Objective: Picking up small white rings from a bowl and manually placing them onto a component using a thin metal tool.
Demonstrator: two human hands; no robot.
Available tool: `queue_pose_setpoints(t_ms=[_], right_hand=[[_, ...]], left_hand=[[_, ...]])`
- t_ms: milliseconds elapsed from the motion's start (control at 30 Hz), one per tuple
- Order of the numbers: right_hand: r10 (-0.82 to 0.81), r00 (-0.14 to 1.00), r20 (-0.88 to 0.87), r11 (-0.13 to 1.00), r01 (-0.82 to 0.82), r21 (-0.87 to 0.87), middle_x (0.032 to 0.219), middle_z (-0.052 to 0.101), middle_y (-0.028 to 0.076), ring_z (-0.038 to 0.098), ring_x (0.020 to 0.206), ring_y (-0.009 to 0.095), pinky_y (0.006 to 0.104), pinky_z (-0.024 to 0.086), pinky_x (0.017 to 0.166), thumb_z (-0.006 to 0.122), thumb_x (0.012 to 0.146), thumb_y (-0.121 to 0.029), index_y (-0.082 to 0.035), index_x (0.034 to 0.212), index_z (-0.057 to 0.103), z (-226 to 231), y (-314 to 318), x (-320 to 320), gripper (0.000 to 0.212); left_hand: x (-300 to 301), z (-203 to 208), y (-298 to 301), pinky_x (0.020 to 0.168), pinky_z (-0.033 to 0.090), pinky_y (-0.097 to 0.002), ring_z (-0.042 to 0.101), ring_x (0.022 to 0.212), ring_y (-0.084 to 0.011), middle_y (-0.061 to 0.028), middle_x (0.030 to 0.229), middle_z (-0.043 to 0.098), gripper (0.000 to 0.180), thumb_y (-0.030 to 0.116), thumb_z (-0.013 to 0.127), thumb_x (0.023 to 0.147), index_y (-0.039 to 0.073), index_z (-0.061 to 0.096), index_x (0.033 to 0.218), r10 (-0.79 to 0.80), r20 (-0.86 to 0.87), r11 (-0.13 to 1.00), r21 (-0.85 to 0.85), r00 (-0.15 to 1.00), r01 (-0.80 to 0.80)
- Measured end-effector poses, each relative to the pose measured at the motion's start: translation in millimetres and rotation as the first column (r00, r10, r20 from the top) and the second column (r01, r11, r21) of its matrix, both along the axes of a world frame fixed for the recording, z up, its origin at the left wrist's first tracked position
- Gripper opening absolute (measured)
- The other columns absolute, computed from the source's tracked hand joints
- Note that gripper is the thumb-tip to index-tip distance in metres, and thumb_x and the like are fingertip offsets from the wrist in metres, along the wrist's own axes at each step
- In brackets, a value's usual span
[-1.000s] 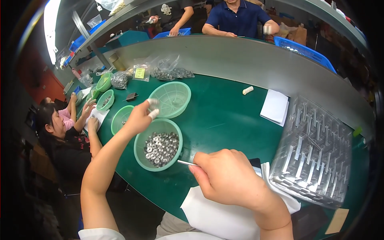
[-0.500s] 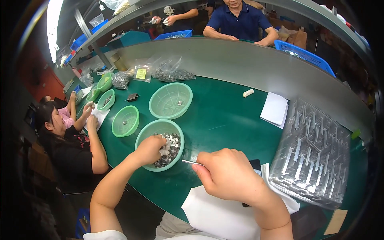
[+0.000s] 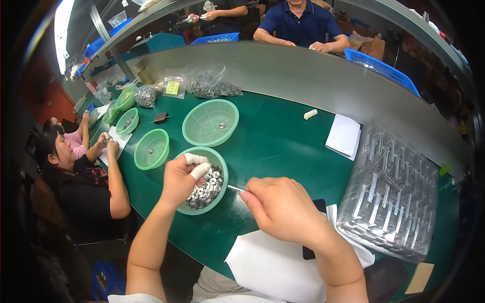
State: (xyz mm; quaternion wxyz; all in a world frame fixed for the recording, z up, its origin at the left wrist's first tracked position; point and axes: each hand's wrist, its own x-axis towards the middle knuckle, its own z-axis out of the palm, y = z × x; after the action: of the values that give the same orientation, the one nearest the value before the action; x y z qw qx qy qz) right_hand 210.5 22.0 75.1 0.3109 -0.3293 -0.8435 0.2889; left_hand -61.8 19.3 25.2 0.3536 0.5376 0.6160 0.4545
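My left hand (image 3: pixel 178 181) is above a light green plastic basket (image 3: pixel 226 177), with white wraps on its thumb and forefinger. Those two fingertips are drawn together; whatever may be between them is hidden. Small round silver metal parts (image 3: pixel 204 194) with holes fill the basket below. My right hand (image 3: pixel 283 209) is closed around a thin metal rod (image 3: pixel 236 188), whose tip points left toward the basket's rim. The rod's other end is covered by the hand. Beneath the right forearm lies a white cloth (image 3: pixel 273 267), with a dark phone-like object (image 3: pixel 309 252) partly under the hand.
Two green baskets, one larger (image 3: pixel 209 103) and one smaller (image 3: pixel 164 136), each contain a single metal part. Bags of parts (image 3: pixel 214 86) stand against the divider (image 3: pixel 283 76). Clear trays (image 3: pixel 389 197) of metal strips and white paper (image 3: pixel 344 134) lie right. A co-worker (image 3: pixel 86 187) sits left.
My left hand has lifted out of the parts and turned, bringing its wrapped fingertips up over the basket. The right hand still grips the rod. The whole view has shifted slightly.
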Motion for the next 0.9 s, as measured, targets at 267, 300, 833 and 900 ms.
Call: queue_pose_setpoints(t_ms=[267,300,833,900], right_hand=[[-0.088,0.992,-0.088,0.996,0.088,-0.007,0.064,0.062,0.015,0.058,0.054,0.035,0.0431,0.044,0.052,0.062,0.094,-0.012,-0.001,0.074,0.061,-13,11,-3,0.023],[-0.109,0.99,-0.094,0.994,0.11,0.003,0.064,0.063,0.015,0.059,0.054,0.034,0.0427,0.045,0.051,0.062,0.093,-0.011,-0.001,0.073,0.062,-17,10,-6,0.022],[-0.238,0.971,0.032,0.962,0.231,0.145,0.062,0.063,0.014,0.06,0.053,0.037,0.0448,0.046,0.05,0.065,0.089,-0.011,-0.004,0.073,0.064,-24,7,-14,0.018],[-0.245,0.969,0.04,0.955,0.234,0.183,0.061,0.062,0.013,0.06,0.053,0.036,0.0452,0.045,0.049,0.066,0.089,-0.012,-0.004,0.073,0.063,-24,7,-15,0.018]], left_hand=[[77,-13,-8,0.074,0.056,-0.023,0.068,0.082,-0.0126,-0.0113,0.104,0.071,0.021,-0.001,0.063,0.098,-0.001,0.068,0.118,-0.128,0.681,0.987,0.16,0.721,0.023],[80,-14,-12,0.075,0.055,-0.0227,0.066,0.081,-0.0117,-0.0109,0.105,0.07,0.023,-0.003,0.061,0.098,0.0,0.067,0.12,-0.088,0.704,0.992,0.129,0.705,-0.005],[90,-36,-23,0.071,0.061,-0.028,0.072,0.089,-0.0183,-0.014,0.107,0.072,0.026,-0.011,0.066,0.092,-0.003,0.068,0.118,-0.03,0.123,0.817,0.575,0.992,-0.047],[89,-36,-23,0.071,0.061,-0.028,0.072,0.089,-0.018,-0.0143,0.106,0.072,0.027,-0.011,0.067,0.091,-0.003,0.068,0.117,0.009,0.02,0.793,0.609,1.0,-0.019]])
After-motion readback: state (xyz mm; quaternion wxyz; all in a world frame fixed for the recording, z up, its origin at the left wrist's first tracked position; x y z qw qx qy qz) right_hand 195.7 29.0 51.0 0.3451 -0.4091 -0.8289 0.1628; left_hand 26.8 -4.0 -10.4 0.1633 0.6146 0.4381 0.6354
